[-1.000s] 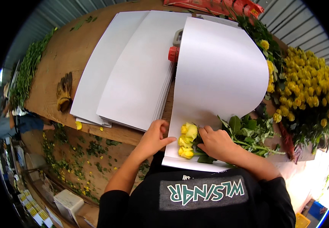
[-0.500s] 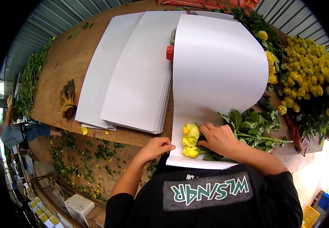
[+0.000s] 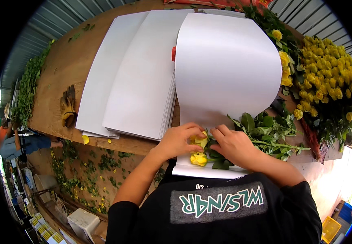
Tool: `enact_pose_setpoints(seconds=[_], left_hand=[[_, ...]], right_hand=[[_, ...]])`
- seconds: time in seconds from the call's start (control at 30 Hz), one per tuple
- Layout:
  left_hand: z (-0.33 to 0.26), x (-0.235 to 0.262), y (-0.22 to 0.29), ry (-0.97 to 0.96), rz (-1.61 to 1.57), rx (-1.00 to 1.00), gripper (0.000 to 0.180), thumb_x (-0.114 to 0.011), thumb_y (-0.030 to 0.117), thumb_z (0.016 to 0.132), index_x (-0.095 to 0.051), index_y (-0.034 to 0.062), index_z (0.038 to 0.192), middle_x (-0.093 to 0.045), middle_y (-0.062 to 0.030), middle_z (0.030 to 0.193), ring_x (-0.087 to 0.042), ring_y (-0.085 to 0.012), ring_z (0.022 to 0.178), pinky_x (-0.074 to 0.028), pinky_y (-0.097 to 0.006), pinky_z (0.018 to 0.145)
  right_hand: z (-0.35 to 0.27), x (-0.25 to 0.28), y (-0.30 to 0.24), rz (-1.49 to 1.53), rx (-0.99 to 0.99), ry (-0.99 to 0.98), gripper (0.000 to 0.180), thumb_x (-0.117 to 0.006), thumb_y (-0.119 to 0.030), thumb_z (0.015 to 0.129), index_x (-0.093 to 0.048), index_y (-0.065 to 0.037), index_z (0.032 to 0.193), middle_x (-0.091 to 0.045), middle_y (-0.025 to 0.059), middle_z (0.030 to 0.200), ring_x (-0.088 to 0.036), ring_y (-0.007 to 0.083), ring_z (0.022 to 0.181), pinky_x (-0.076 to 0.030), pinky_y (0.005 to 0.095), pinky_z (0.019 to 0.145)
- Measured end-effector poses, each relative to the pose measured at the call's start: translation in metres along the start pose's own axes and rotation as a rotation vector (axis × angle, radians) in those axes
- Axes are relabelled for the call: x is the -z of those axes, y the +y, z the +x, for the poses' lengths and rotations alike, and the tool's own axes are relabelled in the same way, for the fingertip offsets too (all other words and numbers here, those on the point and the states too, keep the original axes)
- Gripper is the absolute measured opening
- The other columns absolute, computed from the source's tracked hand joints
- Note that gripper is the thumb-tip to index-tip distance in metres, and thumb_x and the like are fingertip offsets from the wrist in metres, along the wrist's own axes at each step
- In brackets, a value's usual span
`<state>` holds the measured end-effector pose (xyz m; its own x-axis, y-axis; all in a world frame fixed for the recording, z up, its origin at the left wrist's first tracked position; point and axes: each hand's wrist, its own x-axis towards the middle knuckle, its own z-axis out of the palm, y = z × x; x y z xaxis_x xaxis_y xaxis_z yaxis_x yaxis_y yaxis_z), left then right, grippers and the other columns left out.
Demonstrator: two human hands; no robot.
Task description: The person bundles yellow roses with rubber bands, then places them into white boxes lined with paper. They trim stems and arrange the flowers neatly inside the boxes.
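Note:
Several yellow roses (image 3: 199, 159) lie on a sheet of white paper (image 3: 229, 61) in front of me, blooms to the left and leafy stems (image 3: 273, 136) to the right. My left hand (image 3: 180, 140) reaches over the blooms, with its fingers curled round the upper one. On the other side, my right hand (image 3: 235, 145) is closed at the stems just behind the blooms; its fingertips are partly hidden among leaves. The sheet's far part bows upward, and its near edge is turned up against my shirt.
Stacked white sheets (image 3: 139, 81) lie left of the roses, with a work glove (image 3: 68, 106) beyond. A large heap of yellow roses (image 3: 330, 77) fills the right side. Cut greenery (image 3: 31, 85) lines the far left. Fallen leaves litter the floor; another person (image 3: 25, 145) stands at left.
My left hand has moved right from the paper's edge onto the rose blooms. My right hand stays by the stems. The whole view has shifted slightly.

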<state>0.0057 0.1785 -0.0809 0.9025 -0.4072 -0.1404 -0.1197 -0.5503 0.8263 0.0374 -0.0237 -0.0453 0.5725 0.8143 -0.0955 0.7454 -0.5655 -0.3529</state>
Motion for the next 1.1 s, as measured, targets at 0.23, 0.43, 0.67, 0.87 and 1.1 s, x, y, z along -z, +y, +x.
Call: enact_pose_setpoints(seconds=[0.23,0.43,0.67,0.87,1.1], left_hand=[[0.0,-0.002,0.001,0.002,0.008,-0.005,0.035,-0.073,0.022,0.062,-0.06,0.0089,0.092,-0.056,-0.0025,0.104,-0.057,-0.0192,0.088,-0.046,-0.028,0.072],[-0.002,-0.001,0.002,0.023,-0.014,0.001,0.034,-0.072,0.021,0.063,-0.06,0.0083,0.092,-0.056,-0.0032,0.104,-0.057,-0.0199,0.087,-0.047,-0.029,0.071],[-0.005,-0.007,0.002,0.043,0.225,-0.03,0.049,-0.072,0.039,0.059,-0.058,0.0105,0.096,-0.053,-0.0034,0.11,-0.056,-0.0239,0.092,-0.047,-0.034,0.073],[-0.005,-0.009,0.022,0.045,0.269,-0.036,0.062,-0.077,0.039,0.049,-0.053,0.007,0.097,-0.053,-0.0077,0.111,-0.056,-0.026,0.093,-0.047,-0.034,0.073],[-0.009,-0.013,0.014,0.066,0.288,-0.055,0.063,-0.076,0.042,0.05,-0.052,0.0076,0.097,-0.053,-0.0075,0.11,-0.057,-0.0254,0.091,-0.048,-0.034,0.071]], right_hand=[[-0.002,-0.012,-0.003,0.164,0.129,-0.386,0.026,-0.052,-0.029,0.081,-0.058,-0.005,0.075,-0.056,0.0091,0.071,-0.058,0.0276,0.064,-0.046,0.0363,0.057],[-0.002,-0.02,-0.001,0.231,0.18,-0.297,0.023,-0.053,-0.03,0.079,-0.059,-0.008,0.074,-0.057,0.0058,0.067,-0.058,0.0253,0.064,-0.046,0.036,0.055],[0.005,-0.019,-0.008,0.162,0.022,-0.419,0.028,-0.053,-0.033,0.076,-0.063,-0.007,0.071,-0.06,0.0112,0.066,-0.06,0.029,0.062,-0.048,0.0395,0.056],[-0.002,-0.021,0.005,0.253,0.115,-0.184,0.019,-0.058,-0.024,0.074,-0.06,-0.005,0.075,-0.058,0.0108,0.069,-0.059,0.0276,0.066,-0.047,0.0375,0.056],[-0.08,0.097,0.17,0.641,-0.72,0.945,0.015,-0.059,-0.016,0.079,-0.063,-0.006,0.088,-0.064,0.0084,0.078,-0.061,0.0162,0.072,-0.047,0.0257,0.062]])
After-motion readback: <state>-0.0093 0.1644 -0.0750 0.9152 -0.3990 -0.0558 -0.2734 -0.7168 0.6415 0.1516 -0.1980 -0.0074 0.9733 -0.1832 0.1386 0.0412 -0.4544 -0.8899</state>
